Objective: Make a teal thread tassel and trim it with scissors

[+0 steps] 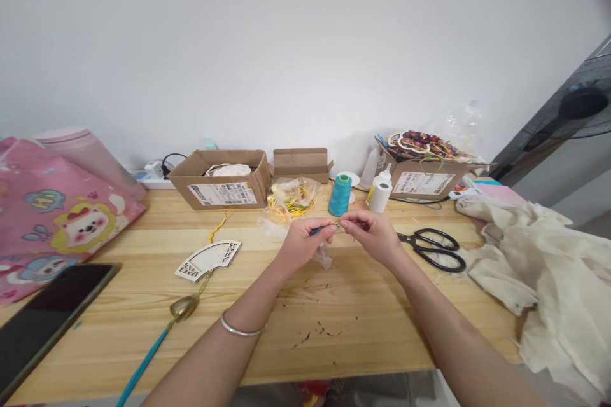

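In the head view my left hand [303, 243] is closed around a teal thread bundle [316, 231], which shows between its fingers. My right hand [373, 236] pinches at the end of it, fingertips almost meeting the left ones; what lies in this pinch is too small to make out. Just behind the hands stands a teal thread cone [340, 196]. To the left lies a white fan-shaped cut-out pendant [209, 261] with a yellow cord loop [219, 224], a gold bell-like cap [184, 308] and a teal tassel [146, 361]. Black-handled scissors [434, 248] rest right of my right hand.
Cardboard boxes [222, 178] line the wall, the right box [424, 179] heaped with corded pieces. A bag of yellow cords [293, 200] and a white glue bottle [380, 189] stand nearby. Cream cloth [548, 280] covers the right side; a phone [52, 318] and pink bag [67, 216] lie left.
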`<action>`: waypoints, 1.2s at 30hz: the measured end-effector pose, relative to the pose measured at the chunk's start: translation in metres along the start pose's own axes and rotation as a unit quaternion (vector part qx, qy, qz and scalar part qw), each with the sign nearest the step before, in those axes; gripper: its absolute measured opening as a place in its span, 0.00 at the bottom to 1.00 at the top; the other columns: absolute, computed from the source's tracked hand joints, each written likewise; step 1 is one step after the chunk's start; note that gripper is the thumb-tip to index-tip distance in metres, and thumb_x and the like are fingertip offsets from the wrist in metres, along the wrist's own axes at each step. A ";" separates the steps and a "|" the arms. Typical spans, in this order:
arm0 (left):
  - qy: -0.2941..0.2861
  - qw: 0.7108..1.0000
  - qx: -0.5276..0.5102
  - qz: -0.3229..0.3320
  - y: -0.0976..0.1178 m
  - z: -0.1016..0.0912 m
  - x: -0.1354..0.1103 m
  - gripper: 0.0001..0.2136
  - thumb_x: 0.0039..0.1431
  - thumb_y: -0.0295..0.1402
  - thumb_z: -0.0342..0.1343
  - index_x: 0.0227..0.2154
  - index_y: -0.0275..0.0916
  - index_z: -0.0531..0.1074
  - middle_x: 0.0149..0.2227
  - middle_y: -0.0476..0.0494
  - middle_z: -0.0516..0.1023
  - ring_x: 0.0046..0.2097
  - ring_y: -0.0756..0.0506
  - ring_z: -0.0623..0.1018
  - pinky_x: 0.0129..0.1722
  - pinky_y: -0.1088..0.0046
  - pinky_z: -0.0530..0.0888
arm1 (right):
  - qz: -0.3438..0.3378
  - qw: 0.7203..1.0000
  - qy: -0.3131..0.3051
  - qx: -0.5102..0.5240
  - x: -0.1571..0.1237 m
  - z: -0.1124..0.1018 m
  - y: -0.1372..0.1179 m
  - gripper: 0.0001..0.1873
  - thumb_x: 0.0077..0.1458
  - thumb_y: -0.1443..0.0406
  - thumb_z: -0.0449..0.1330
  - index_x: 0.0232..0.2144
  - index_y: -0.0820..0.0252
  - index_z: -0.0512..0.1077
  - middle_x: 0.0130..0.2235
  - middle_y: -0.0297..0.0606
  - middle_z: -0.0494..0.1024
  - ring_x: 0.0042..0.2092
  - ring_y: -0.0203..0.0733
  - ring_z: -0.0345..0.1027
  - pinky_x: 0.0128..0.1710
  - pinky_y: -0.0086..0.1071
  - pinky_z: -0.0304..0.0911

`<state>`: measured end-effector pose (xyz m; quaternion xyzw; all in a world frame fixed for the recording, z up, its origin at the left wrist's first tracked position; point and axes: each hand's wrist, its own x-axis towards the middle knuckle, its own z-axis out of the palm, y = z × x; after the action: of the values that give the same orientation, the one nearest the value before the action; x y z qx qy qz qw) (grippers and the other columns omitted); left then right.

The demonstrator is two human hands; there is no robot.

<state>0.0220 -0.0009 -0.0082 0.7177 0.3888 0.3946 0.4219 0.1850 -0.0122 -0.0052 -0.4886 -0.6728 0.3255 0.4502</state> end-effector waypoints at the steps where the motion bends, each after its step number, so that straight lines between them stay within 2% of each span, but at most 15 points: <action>1: 0.001 1.000 -0.002 0.000 0.000 0.000 0.000 0.13 0.51 0.39 0.50 0.19 0.35 0.70 0.19 0.51 0.69 0.24 0.53 0.65 0.25 0.78 0.63 | 0.007 1.000 -0.001 0.012 0.000 0.001 -0.001 0.13 0.46 0.59 0.56 0.27 0.63 0.73 0.21 0.34 0.71 0.20 0.29 0.55 0.18 0.23 0.51; 7: 0.011 1.000 -0.014 0.002 -0.003 0.003 -0.001 0.11 0.50 0.38 0.52 0.23 0.36 0.74 0.20 0.50 0.71 0.22 0.54 0.65 0.22 0.79 0.64 | 0.002 0.999 -0.007 0.041 0.000 0.002 0.000 0.12 0.45 0.59 0.57 0.27 0.62 0.72 0.24 0.36 0.74 0.22 0.31 0.60 0.20 0.24 0.56; 14: 0.039 0.999 -0.007 0.020 -0.005 0.002 -0.001 0.09 0.50 0.36 0.53 0.27 0.37 0.74 0.23 0.50 0.74 0.25 0.53 0.69 0.26 0.80 0.67 | -0.017 0.999 0.016 -0.032 -0.001 0.003 0.005 0.11 0.47 0.59 0.56 0.27 0.61 0.73 0.21 0.34 0.71 0.19 0.30 0.55 0.18 0.24 0.49; 21: 0.062 0.997 -0.008 0.041 -0.007 0.004 -0.002 0.09 0.50 0.36 0.54 0.28 0.37 0.75 0.22 0.50 0.74 0.24 0.54 0.70 0.26 0.79 0.68 | 0.018 0.997 0.018 0.075 -0.001 0.008 0.004 0.11 0.44 0.59 0.58 0.26 0.61 0.70 0.24 0.36 0.74 0.23 0.33 0.63 0.22 0.26 0.58; 27: 0.077 0.996 -0.002 0.053 -0.004 0.003 -0.003 0.08 0.50 0.35 0.54 0.28 0.38 0.75 0.23 0.50 0.75 0.25 0.53 0.71 0.27 0.79 0.68 | 0.028 0.995 0.032 0.088 -0.001 0.010 0.003 0.11 0.43 0.59 0.59 0.25 0.62 0.70 0.24 0.37 0.74 0.24 0.34 0.65 0.23 0.26 0.60; 32: 0.069 0.997 -0.008 0.025 0.002 0.002 -0.003 0.10 0.50 0.36 0.53 0.23 0.35 0.73 0.22 0.49 0.73 0.26 0.53 0.70 0.27 0.80 0.68 | 0.015 0.995 0.024 0.091 -0.002 0.012 0.007 0.11 0.44 0.59 0.58 0.27 0.63 0.71 0.25 0.38 0.75 0.25 0.35 0.67 0.25 0.27 0.61; 36: 0.068 0.997 -0.039 -0.018 0.004 0.002 -0.003 0.10 0.49 0.37 0.53 0.24 0.34 0.72 0.22 0.49 0.72 0.25 0.54 0.69 0.25 0.80 0.67 | -0.021 0.999 0.026 0.006 -0.002 0.010 0.008 0.10 0.46 0.61 0.57 0.28 0.62 0.73 0.25 0.37 0.76 0.24 0.34 0.65 0.23 0.26 0.59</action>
<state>0.0232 -0.0053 -0.0060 0.6654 0.4136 0.4493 0.4293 0.1784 -0.0114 -0.0164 -0.4797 -0.6690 0.3079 0.4770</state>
